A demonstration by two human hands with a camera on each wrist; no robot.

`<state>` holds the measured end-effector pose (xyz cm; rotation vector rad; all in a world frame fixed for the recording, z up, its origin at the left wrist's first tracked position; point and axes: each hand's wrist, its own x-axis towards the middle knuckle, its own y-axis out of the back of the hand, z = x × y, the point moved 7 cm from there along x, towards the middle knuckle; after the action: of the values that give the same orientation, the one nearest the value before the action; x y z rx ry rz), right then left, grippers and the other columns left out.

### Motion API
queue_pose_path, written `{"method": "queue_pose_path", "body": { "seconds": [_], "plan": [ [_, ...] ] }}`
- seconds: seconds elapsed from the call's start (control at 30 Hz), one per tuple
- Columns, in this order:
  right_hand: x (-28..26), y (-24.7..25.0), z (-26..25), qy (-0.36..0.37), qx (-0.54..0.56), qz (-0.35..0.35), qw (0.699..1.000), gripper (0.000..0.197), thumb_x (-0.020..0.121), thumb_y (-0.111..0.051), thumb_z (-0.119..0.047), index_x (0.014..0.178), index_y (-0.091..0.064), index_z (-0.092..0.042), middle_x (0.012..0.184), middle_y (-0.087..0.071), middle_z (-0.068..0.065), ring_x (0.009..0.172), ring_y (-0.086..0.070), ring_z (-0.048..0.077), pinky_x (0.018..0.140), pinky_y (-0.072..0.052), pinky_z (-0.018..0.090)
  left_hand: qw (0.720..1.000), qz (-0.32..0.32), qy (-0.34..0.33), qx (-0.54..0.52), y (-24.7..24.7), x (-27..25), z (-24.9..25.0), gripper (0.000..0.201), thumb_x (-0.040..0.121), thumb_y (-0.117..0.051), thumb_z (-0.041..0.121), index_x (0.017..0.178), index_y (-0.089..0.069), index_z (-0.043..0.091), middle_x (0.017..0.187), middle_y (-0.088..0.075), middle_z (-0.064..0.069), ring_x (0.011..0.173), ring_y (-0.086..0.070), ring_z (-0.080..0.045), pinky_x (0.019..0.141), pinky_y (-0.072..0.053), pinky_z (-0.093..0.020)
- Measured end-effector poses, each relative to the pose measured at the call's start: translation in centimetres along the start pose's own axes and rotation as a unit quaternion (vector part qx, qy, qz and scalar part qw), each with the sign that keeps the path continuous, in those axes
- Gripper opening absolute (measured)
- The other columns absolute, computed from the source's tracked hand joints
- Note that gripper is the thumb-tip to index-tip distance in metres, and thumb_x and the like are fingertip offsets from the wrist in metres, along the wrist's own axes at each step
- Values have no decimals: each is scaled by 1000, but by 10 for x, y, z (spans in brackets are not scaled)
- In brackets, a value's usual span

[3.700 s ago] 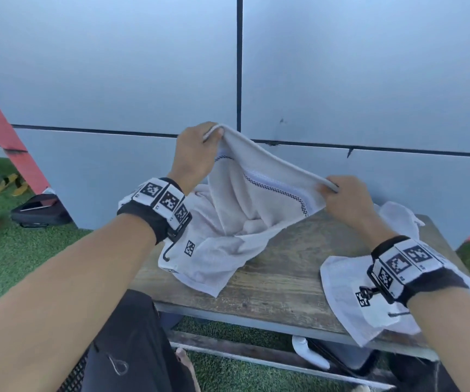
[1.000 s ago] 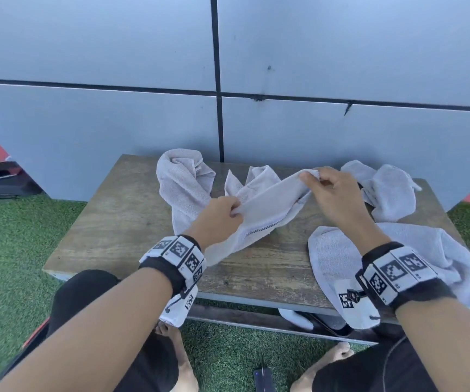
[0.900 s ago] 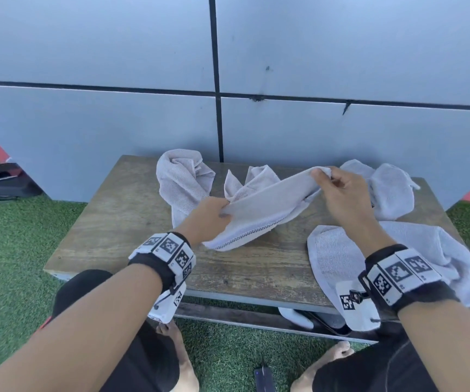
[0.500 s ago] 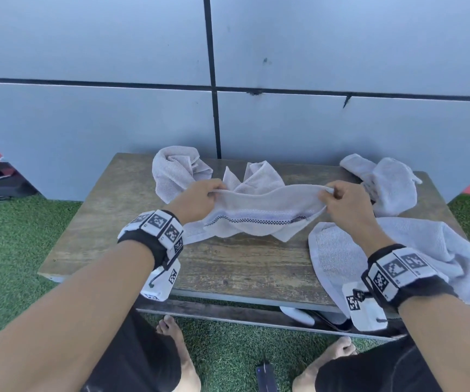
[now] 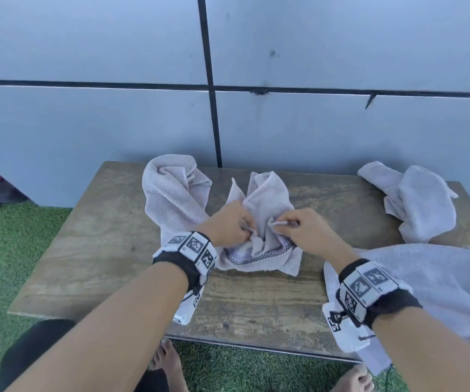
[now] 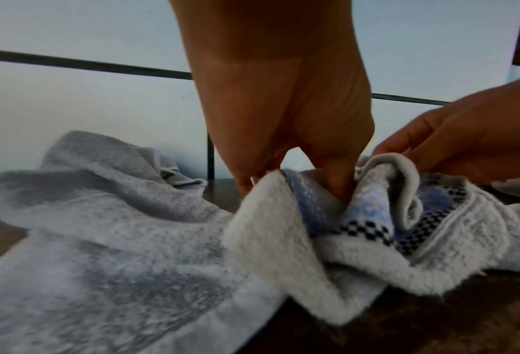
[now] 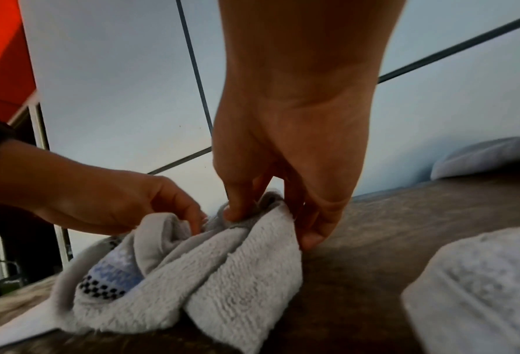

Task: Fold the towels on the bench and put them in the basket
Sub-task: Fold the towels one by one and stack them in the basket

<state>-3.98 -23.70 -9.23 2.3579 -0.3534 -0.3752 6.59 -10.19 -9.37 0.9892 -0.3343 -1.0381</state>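
While we have both hands on the checker-banded towel [image 5: 259, 251] at the centre of the bench [image 5: 101, 250], the job looks barely begun: no towel lies neatly folded, and no basket shows in any view. Our left hand [image 5: 225, 224] pinches one gathered edge and our right hand [image 5: 304, 230] pinches the other, fingers curled into the cloth, the two hands close together over the bunched middle. We judge this to be a first fold in progress, though the cloth is so crumpled that we cannot say which edges are meeting.

Four more towels wait. A long one [image 5: 171, 193] slumps at ten o'clock of our hands, a peaked one [image 5: 265, 190] stands at twelve o'clock just behind them, a loose heap [image 5: 417, 199] sits at two o'clock well apart, and a broad one [image 5: 440, 284] drapes over the bench edge at four o'clock.

All are pale grey terry, thick and looped, limp enough to hold soft ridges. Ours carries a smooth woven strip with a black checker line. Weathered wood, streaked and rough, makes up the bench top.
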Motion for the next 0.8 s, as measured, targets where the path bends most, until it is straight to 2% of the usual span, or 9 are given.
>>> {"method": "queue_pose_path", "body": {
  "seconds": [0.1,0.17,0.27,0.33,0.43,0.5,0.57,0.7,0.8],
  "plan": [
    [10,-5,1,17,3,-1,1000,27,90,-69,-28,74,-76,-7,58,-60,-19,49,-47,2,50,-35,15,999,31,-30,-5,2,13,9,18,83,-65,7,86,-79,18,86,-56,-1,85,-59,-19,81,-49,-31],
    [18,6,5,17,29,25,999,26,89,-72,-30,76,-77,-8,63,-67,-6,52,-48,2,54,-40,18,998,44,-36,-17,10,25,14,20,81,-64,8,81,-79,20,77,-65,-2,77,-62,-20,74,-52,-37],
    [34,42,-1,17,83,84,993,15,88,-74,-27,82,-78,-14,71,-69,15,62,-52,12,57,-45,30,993,97,-41,-52,41,45,30,17,82,-64,7,79,-79,16,78,-71,-4,76,-65,-22,70,-51,-35],
    [49,74,-14,34,97,123,987,12,89,-73,-22,85,-77,-12,68,-66,13,65,-51,13,55,-40,25,986,136,-48,-79,70,63,44,17,84,-63,6,84,-79,11,79,-73,-7,75,-68,-21,66,-51,-32],
    [75,123,-33,55,51,175,982,11,90,-71,-27,91,-78,-18,83,-72,16,72,-54,13,60,-40,24,979,185,-48,-74,116,85,61,22,83,-56,14,84,-77,8,80,-71,-13,70,-63,-19,61,-46,-29],
    [88,160,-37,53,17,229,972,10,90,-71,-30,95,-77,-24,90,-73,11,76,-57,14,67,-42,24,962,265,-40,-46,149,89,62,26,76,-51,15,79,-76,10,79,-67,-16,70,-57,-19,59,-43,-27],
    [92,198,-40,54,-14,298,953,16,90,-70,-31,100,-77,-20,92,-70,6,80,-58,15,71,-38,21,933,355,-7,-57,183,84,48,27,78,-53,9,82,-79,17,85,-68,-9,76,-61,-20,62,-48,-28],
    [79,255,-46,64,-16,397,915,21,91,-66,-29,99,-78,-13,60,-54,-13,64,-47,13,58,-34,11,888,455,42,-52,237,67,15,22,83,-57,14,84,-77,23,96,-67,-12,81,-65,-23,63,-40,-23],
    [75,267,-51,55,17,409,911,22,89,-66,-35,97,-77,-18,62,-59,-2,59,-51,18,63,-48,27,872,483,58,-54,259,57,13,13,90,-64,25,91,-77,24,102,-65,-8,83,-61,-21,67,-42,-27]
  ]
}}
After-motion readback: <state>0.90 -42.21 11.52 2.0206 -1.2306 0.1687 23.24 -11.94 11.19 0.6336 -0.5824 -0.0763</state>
